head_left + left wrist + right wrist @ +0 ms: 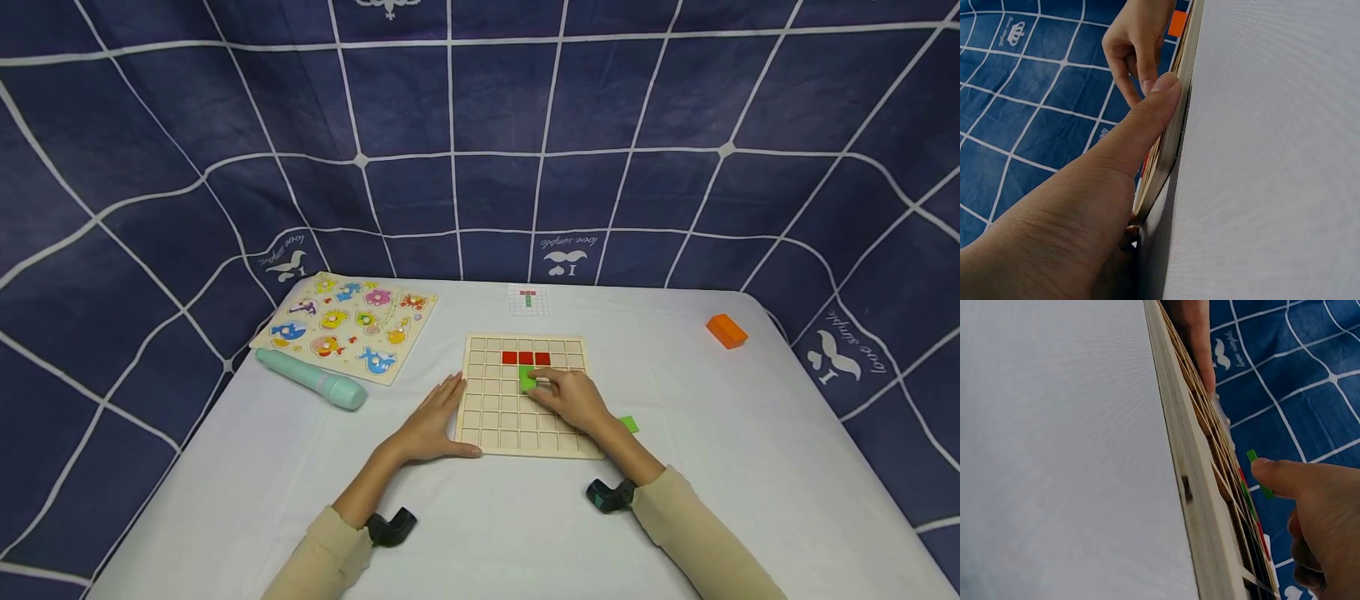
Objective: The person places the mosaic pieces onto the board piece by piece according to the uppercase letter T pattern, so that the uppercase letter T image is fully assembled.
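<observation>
A wooden grid board (487, 417) lies on the white table. Three red tiles (526, 357) sit side by side in one row near its far edge. A green tile (525, 371) shows just below the middle red one. My right hand (573, 402) pinches another green tile (1265, 489) between thumb and fingers, close over the board. My left hand (429, 427) rests at the board's left side, fingers straight along that edge, with the thumb (1161, 94) against the near edge. Another green piece (628, 424) lies by the board's right side, partly hidden by my right forearm.
Behind the board lies a small pattern card (528, 300) with a red and green T shape. A sea-animal puzzle (405, 354) and a mint-green cylindrical object (311, 379) are at the left. An orange block (727, 331) stands at the far right.
</observation>
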`<state>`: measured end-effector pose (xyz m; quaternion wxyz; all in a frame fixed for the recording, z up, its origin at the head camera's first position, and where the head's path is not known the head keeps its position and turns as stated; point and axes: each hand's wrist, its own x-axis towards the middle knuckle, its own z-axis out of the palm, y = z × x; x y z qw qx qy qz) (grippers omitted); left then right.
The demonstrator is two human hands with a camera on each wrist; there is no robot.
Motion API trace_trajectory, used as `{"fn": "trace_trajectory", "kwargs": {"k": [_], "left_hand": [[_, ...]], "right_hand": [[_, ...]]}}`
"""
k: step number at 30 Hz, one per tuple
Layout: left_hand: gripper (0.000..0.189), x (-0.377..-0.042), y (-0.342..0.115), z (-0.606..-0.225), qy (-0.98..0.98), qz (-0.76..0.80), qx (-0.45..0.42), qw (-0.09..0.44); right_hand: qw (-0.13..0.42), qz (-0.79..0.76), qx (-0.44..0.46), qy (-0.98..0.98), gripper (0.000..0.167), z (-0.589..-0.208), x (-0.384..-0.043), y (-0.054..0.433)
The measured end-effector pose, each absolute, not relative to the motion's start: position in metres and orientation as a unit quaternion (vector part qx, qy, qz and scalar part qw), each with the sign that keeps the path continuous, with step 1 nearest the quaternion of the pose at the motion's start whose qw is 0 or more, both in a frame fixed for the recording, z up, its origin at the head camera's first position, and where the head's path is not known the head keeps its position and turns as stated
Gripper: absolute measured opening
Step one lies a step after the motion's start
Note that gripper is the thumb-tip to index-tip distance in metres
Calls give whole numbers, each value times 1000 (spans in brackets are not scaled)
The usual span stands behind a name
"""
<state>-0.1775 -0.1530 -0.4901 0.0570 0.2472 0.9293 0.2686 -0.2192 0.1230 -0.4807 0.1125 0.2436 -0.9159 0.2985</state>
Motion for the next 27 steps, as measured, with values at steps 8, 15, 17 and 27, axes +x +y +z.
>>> {"fn": "trace_trajectory", "kwargs": {"k": [8,15,17,27], "left_hand": [[123,-178,-153,-490,928,272,249,56],[123,-178,-154,-491,926,273,255,50],[123,-179,-154,-491,927,273,254,52],[124,-178,-153,-492,928,271,250,54]], "right_hand": [[120,264,252,-923,32,-485,-221,121],[117,265,252,-923,32,-487,-221,121],[115,266,251,-924,32,-487,-221,121],[115,273,253,-921,32,-488,-220,121]]}}
